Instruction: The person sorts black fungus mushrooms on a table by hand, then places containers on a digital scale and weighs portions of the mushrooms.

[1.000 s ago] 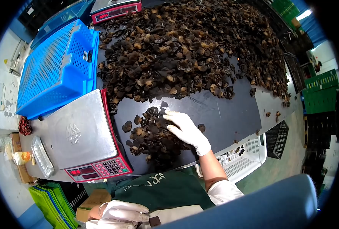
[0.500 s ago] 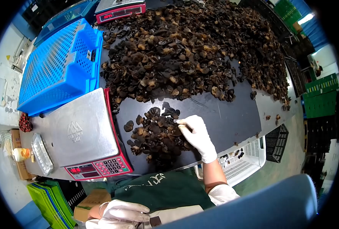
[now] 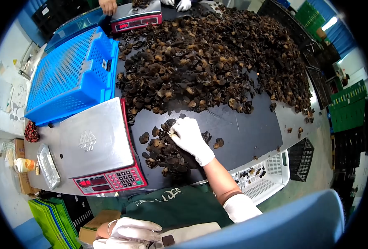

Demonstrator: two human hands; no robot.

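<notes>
My right hand (image 3: 189, 139), in a white glove, reaches over a small heap of dark wood ear mushrooms (image 3: 163, 151) on the black table mat (image 3: 254, 128). Its fingers are bent and closed at the heap's upper edge, on mushrooms partly hidden beneath them. A few loose pieces lie just right of the hand. Low in the view, my gloved left hand (image 3: 132, 232) rests at my lap with its fingers stretched out, apart from the mushrooms. Left of the small heap sits a scale (image 3: 97, 141) with a bare steel plate and red keypad front.
A large mound of wood ear mushrooms (image 3: 208, 62) covers the far table. Blue crates (image 3: 63, 79) stand at left, near a second scale (image 3: 136, 23) bearing mushrooms. Another person's bare hand (image 3: 108, 6) and white-gloved hands (image 3: 184, 5) are beyond. A white basket (image 3: 271, 180) is below the right edge.
My right hand has moved left onto the small heap. Loose pieces now show to its right. Other people's hands and mushrooms have appeared at the far scale. My left hand stays put.
</notes>
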